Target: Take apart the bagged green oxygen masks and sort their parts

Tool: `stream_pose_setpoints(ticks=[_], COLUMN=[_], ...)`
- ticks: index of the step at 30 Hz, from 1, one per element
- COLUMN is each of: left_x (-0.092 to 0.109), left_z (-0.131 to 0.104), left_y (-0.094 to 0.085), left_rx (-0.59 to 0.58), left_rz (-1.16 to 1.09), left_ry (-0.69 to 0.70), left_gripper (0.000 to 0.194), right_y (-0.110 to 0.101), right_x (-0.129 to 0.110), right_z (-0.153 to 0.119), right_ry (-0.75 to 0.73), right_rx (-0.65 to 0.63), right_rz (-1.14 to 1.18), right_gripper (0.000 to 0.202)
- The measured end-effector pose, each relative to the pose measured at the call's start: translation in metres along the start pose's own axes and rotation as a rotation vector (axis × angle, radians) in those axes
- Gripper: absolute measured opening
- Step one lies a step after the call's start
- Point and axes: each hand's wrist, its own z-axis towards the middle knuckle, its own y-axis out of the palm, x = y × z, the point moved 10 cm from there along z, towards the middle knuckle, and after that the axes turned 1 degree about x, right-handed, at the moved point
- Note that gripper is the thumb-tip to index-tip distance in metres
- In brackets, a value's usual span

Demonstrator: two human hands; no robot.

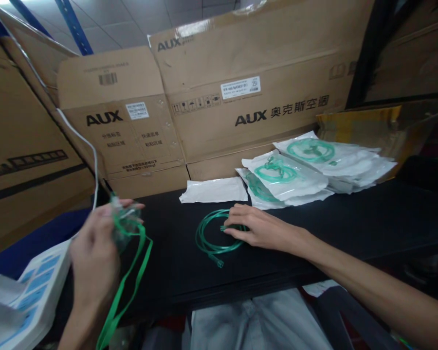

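My left hand [97, 243] grips the green-strapped clear mask [124, 227] while my right hand [248, 224] pinches the tubing coil [201, 236] beneath it, best lightly, avoiding kinks.

Tubing [200, 236] glossy plastic; carton [277, 87] matt cardboard; trousers [255, 323] cloth.

The left hand [98, 238], blurred at the left of the frame, is bare, and so is the stretch of left forearm [82, 313] below it. The right hand [248, 226] near the centre is bare too, its slender right forearm [350, 272] uncovered down to the lower right corner. Pale grey trousers [248, 325] (softly creased, slightly bluish) fill the bottom centre.
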Motion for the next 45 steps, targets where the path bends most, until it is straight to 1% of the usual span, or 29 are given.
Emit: stream_pose_setpoints(ticks=[1,2,5,7,8,10,11,13,14,15,16,18,20,21,23,25,30,33,36,39,43,45], left_x=[-0.01,-0.021,-0.053,-0.069,-0.074,-0.076,-0.072,-0.052,-0.038,-0.024,-0.01,0.014,0.03,0.035,0.039,0.04,0.04,0.044,0.047,0.048,0.049,0.05], left_z=[-0.001,-0.005,-0.018,-0.026,-0.028,-0.03,-0.029,-0.028,-0.03,-0.034,-0.041,-0.061,-0.079,-0.085,-0.092,-0.096,-0.107,-0.11,-0.108,-0.109,-0.115,-0.117], left_y=[0.015,0.029,0.062,0.077,0.081,0.083,0.08,0.075,0.075,0.077,0.083,0.097,0.11,0.116,0.125,0.132,0.137,0.139,0.142,0.145,0.142,0.14], left_rx=[-0.15,-0.269,-0.503,-0.593,-0.619,-0.606,-0.575,-0.524,-0.531,-0.571,-0.648,-0.849,-1.014,-1.063,-1.109,-1.123,-1.081,-1.077,-1.108,-1.175,-1.237,-1.222], left_rz=[0.05,0.082,0.174,0.226,0.242,0.26,0.266,0.265,0.255,0.24,0.222,0.195,0.206,0.222,0.262,0.303,0.403,0.391,0.3,0.194,0.112,0.124], left_ry=[-0.034,-0.07,-0.131,-0.143,-0.136,-0.091,-0.045,0.104,0.196,0.289,0.377,0.518,0.606,0.627,0.642,0.652,0.721,0.73,0.666,0.598,0.512,0.481], left_gripper=[0.045,0.047,0.055,0.057,0.057,0.054,0.052,0.048,0.046,0.043,0.039,0.032,0.032,0.034,0.032,0.025,0.012,0.009,0.01,0.011,0.021,0.021], right_y=[0.001,0.001,0.001,0.001,0.001,0.001,0.002,0.003,0.004,0.004,0.004,0.003,0.0,0.0,0.001,0.004,0.005,0.002,-0.002,-0.006,-0.003,-0.001], right_x=[0.0,0.0,-0.004,-0.01,-0.013,-0.018,-0.02,-0.023,-0.024,-0.024,-0.024,-0.02,-0.015,-0.013,-0.011,-0.013,-0.013,-0.014,-0.016,-0.02,-0.02,-0.017], right_z=[0.0,0.0,-0.001,-0.004,-0.006,-0.01,-0.012,-0.015,-0.017,-0.018,-0.02,-0.022,-0.023,-0.024,-0.024,-0.025,-0.026,-0.026,-0.026,-0.029,-0.043,-0.049], right_ry=[0.007,0.014,0.019,0.001,-0.008,-0.014,-0.009,0.01,0.017,0.024,0.032,0.053,0.078,0.088,0.089,0.075,0.049,0.042,0.039,0.041,0.103,0.156], right_rx=[-0.015,-0.028,-0.062,-0.091,-0.104,-0.123,-0.128,-0.143,-0.152,-0.162,-0.172,-0.186,-0.203,-0.218,-0.253,-0.271,-0.205,-0.176,-0.163,-0.138,-0.131,-0.092], right_rz=[0.0,0.005,0.038,0.044,0.036,-0.004,-0.033,-0.102,-0.134,-0.16,-0.176,-0.186,-0.175,-0.16,-0.113,-0.073,-0.041,0.005,0.057,0.135,0.251,0.302], right_gripper=[0.025,0.025,0.028,0.034,0.038,0.044,0.044,0.037,0.033,0.03,0.028,0.029,0.029,0.026,0.019,0.013,0.014,0.016,0.019,0.022,0.026,0.025])
